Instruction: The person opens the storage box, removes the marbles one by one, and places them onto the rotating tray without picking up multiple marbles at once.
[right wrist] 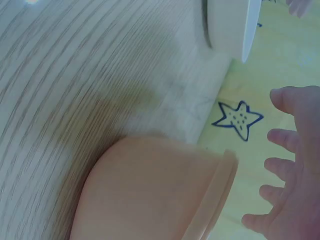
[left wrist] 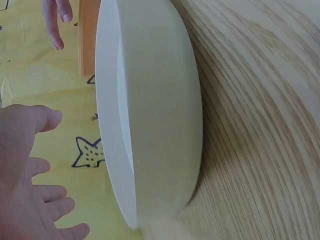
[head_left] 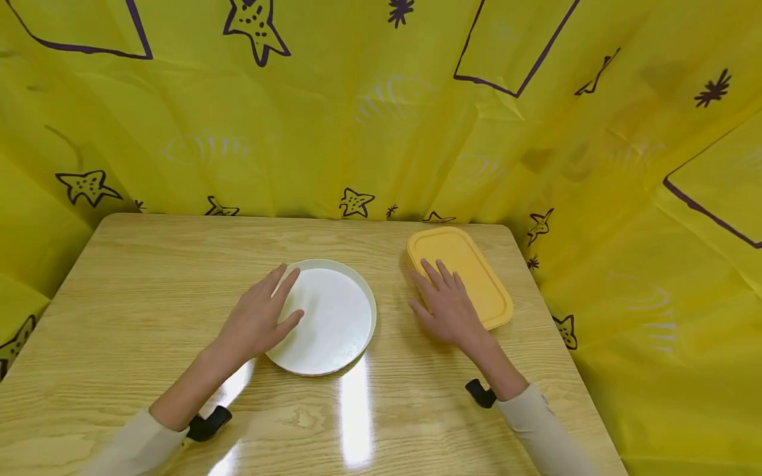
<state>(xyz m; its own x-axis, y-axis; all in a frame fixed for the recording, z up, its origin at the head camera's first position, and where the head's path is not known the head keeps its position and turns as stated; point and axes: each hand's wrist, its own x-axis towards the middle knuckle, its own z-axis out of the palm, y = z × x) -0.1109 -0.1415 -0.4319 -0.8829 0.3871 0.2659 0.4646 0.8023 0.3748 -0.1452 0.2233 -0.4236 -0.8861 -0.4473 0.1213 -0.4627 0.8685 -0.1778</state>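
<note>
A round white dish with a pale raised rim (head_left: 368,291) lies on the wooden table. Over its left side the left hand (head_left: 253,320) hovers, fingers spread and relaxed, holding nothing. The left wrist view shows a gap between that hand (left wrist: 35,170) and the dish's side wall (left wrist: 162,110). At the right stands a yellow-orange lidded container (head_left: 485,284). Above its near left part is the right hand (head_left: 446,307), fingers spread. In the right wrist view this hand (right wrist: 292,165) is apart from the container (right wrist: 150,190).
The wooden table (head_left: 178,264) has rounded far corners. Behind it and along both sides hangs a yellow curtain (head_left: 333,119) with starfish drawings. Black straps are on both wrists, below light sleeves. Bright reflections lie on the near tabletop.
</note>
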